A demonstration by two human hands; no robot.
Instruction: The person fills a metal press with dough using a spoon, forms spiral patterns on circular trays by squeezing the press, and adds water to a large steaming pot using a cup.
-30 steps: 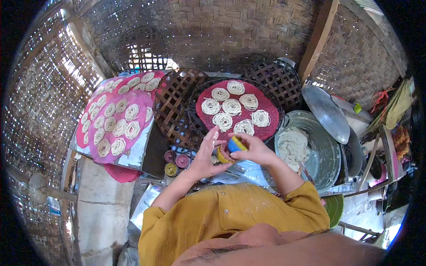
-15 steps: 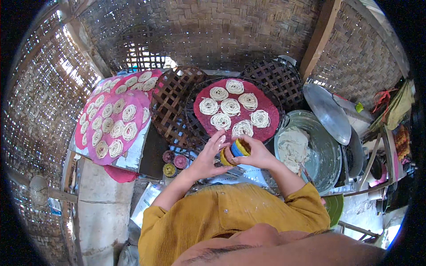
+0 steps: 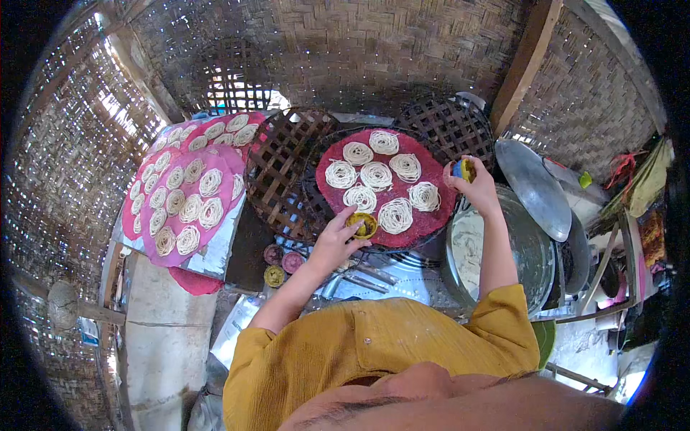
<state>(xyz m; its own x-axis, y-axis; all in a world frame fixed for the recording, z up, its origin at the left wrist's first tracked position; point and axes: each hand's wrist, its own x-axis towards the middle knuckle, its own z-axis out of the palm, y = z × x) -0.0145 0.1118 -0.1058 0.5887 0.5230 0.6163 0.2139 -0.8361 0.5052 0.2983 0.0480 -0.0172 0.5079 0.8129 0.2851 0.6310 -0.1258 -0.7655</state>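
My left hand [image 3: 333,243] is closed round a small yellow-rimmed cup [image 3: 364,226] with a dark inside, at the near-left edge of a red round cloth [image 3: 332,189]. Off to the right, my right hand [image 3: 480,192] grips a blue-and-yellow cup [image 3: 464,171] tipped sideways by the cloth's right edge. Several pale coiled noodle rounds [image 3: 376,175] lie spread over the cloth, which rests on a dark woven tray [image 3: 310,188].
A large basin [image 3: 535,251] with pale dough [image 3: 468,248] stands at the right, beside a metal lid [image 3: 532,188]. On the left, more noodle rounds cover a pink cloth [image 3: 154,241]. Several small cups [image 3: 274,276] sit near the left forearm. Woven racks [image 3: 277,169] lean behind.
My hands, earlier together with the cups between them, are now apart. The right has moved up and right with the blue-and-yellow cup; the left keeps the yellow-rimmed one by the cloth.
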